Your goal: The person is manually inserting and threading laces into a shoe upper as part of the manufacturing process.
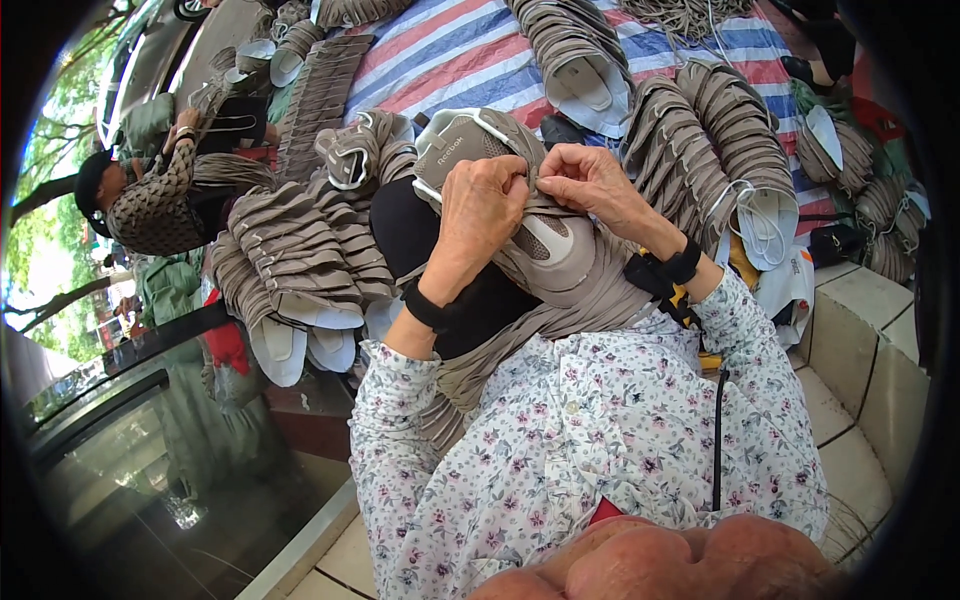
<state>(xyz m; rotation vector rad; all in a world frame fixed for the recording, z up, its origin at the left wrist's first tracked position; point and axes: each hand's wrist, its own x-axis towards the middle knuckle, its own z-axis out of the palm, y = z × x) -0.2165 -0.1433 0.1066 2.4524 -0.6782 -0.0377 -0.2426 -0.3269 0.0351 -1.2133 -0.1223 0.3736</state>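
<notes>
A taupe shoe upper point(557, 272) with white trim and a mesh vamp lies across my lap, its tongue point(455, 147) toward the far side. My left hand point(482, 205) is closed over the upper, fingers curled at its lacing opening. Close beside it, my right hand point(597, 192) pinches thumb and forefinger together on what looks like a thin taupe shoelace, largely hidden by the fingers. The two sets of fingertips nearly meet. Under the upper, a thick bundle of flat taupe shoelaces point(600, 300) drapes over my black-clad legs point(400, 225).
Stacked shoe uppers stand left point(300, 240), right point(665, 140) and beyond point(570, 45) on a striped tarp point(440, 60). More loose laces point(690, 10) lie at the far edge. Another person point(160, 200) sits at left. A tiled ledge point(860, 330) borders the right; a dark glossy surface point(170, 470) the left.
</notes>
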